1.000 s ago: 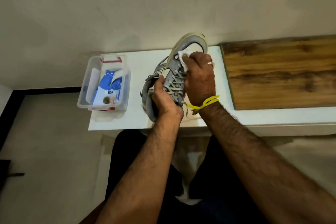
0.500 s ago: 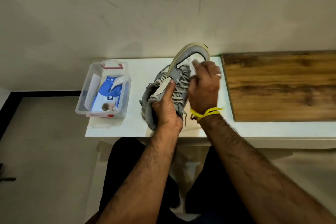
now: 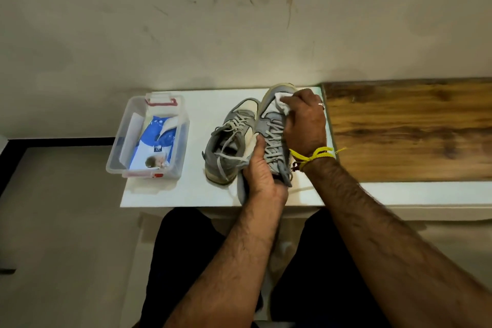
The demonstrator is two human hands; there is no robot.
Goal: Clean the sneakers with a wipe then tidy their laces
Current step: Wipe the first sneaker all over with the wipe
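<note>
Presently, from the head camera, we hold one grey sneaker (image 3: 271, 138) tilted up off the white table (image 3: 202, 194), toe pointing far toward the wall. Our left hand (image 3: 262, 176) grips it at the heel and collar, thumb lying up along the side, which we judge steadies the shoe against the rubbing. Our right hand (image 3: 303, 120) has its fingers curled round a white wipe (image 3: 282, 102) and presses it on the toe cap, just beside the far rim of the sole. Its laces (image 3: 275, 146) lie bare between the two hands, loose and not yet tidied.

Just left of it, the second sneaker (image 3: 231, 141) rests flat on the table, touching or nearly touching the held one, its laces slack across the tongue; parked there, it stays within reach for its turn. Farther left stands a clear plastic bin (image 3: 119, 157) holding a blue wipe packet (image 3: 157, 141). To the right lies a wooden board (image 3: 410, 128). We judge wiping is under way, lacing ahead.
</note>
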